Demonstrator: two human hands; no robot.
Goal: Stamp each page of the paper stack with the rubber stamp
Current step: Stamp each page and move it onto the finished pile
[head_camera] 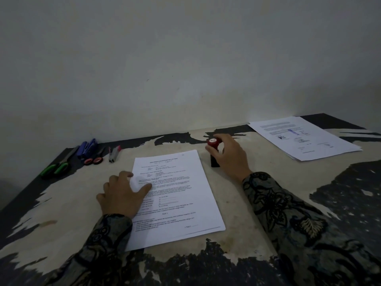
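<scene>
2 paper stacks: near (pixel 179 195), far right (pixel 305 139). 1 rubber stamp (pixel 213 149). 2 scissors: green (pixel 56 167), pink (pixel 94 159). 2 staplers: blue (pixel 88 146), grey-pink (pixel 114 153). 2 hands: left (pixel 121 195), right (pixel 228 155).

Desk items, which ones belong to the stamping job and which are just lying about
In the job:
rubber stamp, gripped by the right hand
paper stack, pressed flat by the left hand
second pile of pages at far right, with marks on its top sheet

Lying about:
green-handled scissors
red-handled scissors
blue stapler
small grey and pink tool
</scene>
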